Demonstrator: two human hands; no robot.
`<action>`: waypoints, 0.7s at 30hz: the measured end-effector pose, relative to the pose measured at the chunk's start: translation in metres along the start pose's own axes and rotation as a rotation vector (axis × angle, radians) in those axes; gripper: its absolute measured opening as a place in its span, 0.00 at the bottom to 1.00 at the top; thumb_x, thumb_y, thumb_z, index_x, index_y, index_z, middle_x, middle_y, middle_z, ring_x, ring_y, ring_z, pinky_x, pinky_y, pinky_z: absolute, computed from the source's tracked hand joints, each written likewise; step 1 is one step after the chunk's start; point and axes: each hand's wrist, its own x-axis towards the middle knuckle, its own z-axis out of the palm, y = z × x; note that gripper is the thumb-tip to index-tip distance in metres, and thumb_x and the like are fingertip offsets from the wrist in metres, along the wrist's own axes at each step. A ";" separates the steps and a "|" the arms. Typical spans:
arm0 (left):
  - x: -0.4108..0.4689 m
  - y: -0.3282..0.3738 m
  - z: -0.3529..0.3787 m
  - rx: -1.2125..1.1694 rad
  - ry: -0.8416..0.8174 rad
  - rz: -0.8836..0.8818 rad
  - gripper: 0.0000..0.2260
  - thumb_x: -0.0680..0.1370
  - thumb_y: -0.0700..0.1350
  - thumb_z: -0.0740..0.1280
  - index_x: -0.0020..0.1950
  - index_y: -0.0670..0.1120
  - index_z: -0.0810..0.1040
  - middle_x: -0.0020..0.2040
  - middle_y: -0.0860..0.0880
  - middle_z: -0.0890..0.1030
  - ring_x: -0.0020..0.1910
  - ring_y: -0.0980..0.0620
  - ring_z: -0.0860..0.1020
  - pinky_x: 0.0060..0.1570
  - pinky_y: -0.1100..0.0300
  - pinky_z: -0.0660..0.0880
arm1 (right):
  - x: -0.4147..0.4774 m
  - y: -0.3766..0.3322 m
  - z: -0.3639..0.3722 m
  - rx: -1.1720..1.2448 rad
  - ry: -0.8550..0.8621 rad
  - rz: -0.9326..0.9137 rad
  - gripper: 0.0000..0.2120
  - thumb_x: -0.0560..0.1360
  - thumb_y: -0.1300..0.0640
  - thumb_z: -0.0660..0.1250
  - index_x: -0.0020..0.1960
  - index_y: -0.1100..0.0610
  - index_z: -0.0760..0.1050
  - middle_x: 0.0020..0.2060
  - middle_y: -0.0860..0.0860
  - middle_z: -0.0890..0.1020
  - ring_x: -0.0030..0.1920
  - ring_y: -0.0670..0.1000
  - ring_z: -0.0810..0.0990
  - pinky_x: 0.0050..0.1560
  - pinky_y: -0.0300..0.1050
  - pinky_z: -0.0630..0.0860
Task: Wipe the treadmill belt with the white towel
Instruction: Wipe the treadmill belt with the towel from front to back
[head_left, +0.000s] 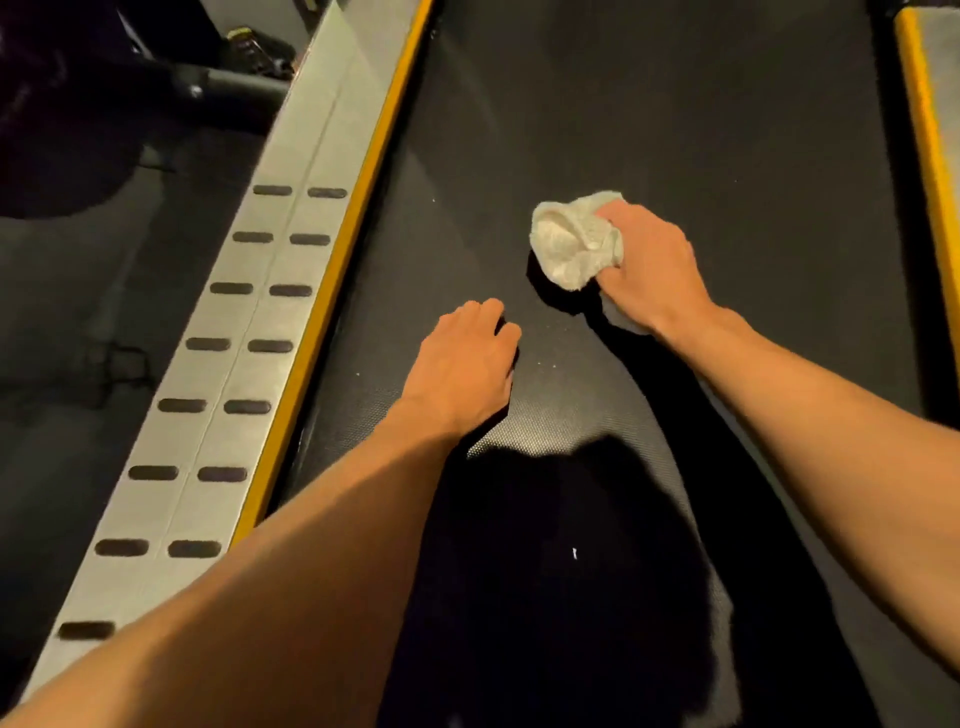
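Note:
The black textured treadmill belt (649, 130) runs up the middle of the view. A bunched white towel (569, 244) lies pressed on the belt near its centre, and my right hand (649, 265) is shut on its right side. My left hand (467, 364) rests palm down on the belt to the lower left of the towel, holding nothing, with its fingers curled slightly. A few small white specks dot the belt near my hands. A dark shadow covers the belt's near part.
A grey side rail (249, 322) with dark oval grip pads and a yellow inner strip (343, 260) borders the belt on the left. A second yellow-edged rail (930, 130) shows at the right. Dark floor and black equipment (130, 83) lie at the far left.

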 end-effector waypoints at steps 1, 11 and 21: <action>-0.002 -0.008 -0.005 0.022 0.010 -0.021 0.10 0.77 0.44 0.62 0.53 0.40 0.77 0.54 0.42 0.75 0.49 0.41 0.73 0.45 0.50 0.68 | 0.009 -0.012 0.015 -0.003 -0.035 -0.017 0.16 0.70 0.61 0.61 0.57 0.52 0.74 0.50 0.51 0.79 0.48 0.57 0.76 0.45 0.48 0.71; -0.050 -0.081 -0.022 0.187 0.042 -0.467 0.12 0.80 0.49 0.57 0.56 0.43 0.75 0.54 0.42 0.75 0.51 0.41 0.73 0.51 0.48 0.66 | -0.074 -0.093 0.044 0.039 -0.447 -0.458 0.12 0.68 0.59 0.65 0.46 0.44 0.68 0.39 0.41 0.71 0.43 0.51 0.70 0.38 0.46 0.69; -0.068 -0.106 -0.007 0.090 0.089 -0.396 0.11 0.77 0.45 0.60 0.57 0.42 0.75 0.57 0.40 0.74 0.52 0.40 0.72 0.49 0.46 0.68 | -0.051 -0.122 0.113 -0.105 -0.237 -0.494 0.26 0.63 0.63 0.69 0.62 0.55 0.75 0.55 0.57 0.78 0.57 0.63 0.72 0.50 0.57 0.70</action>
